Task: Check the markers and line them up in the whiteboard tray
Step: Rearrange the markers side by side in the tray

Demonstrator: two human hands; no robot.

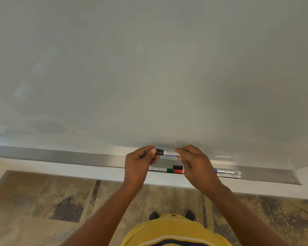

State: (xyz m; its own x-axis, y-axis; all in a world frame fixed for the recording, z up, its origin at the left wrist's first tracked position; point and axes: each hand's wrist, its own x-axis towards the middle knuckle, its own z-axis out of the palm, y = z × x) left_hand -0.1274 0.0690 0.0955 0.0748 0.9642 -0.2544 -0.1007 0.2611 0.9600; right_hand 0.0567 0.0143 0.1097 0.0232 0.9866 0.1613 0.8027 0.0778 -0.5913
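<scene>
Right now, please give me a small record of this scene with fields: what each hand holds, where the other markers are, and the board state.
left hand: pinches the black cap end of the held marker
right hand: grips the white barrel of the same marker
held marker: horizontal, above the tray, cap on
markers in tray: black cap, green cap, red cap, blue marker to the right
whiteboard: no writing visible
</scene>
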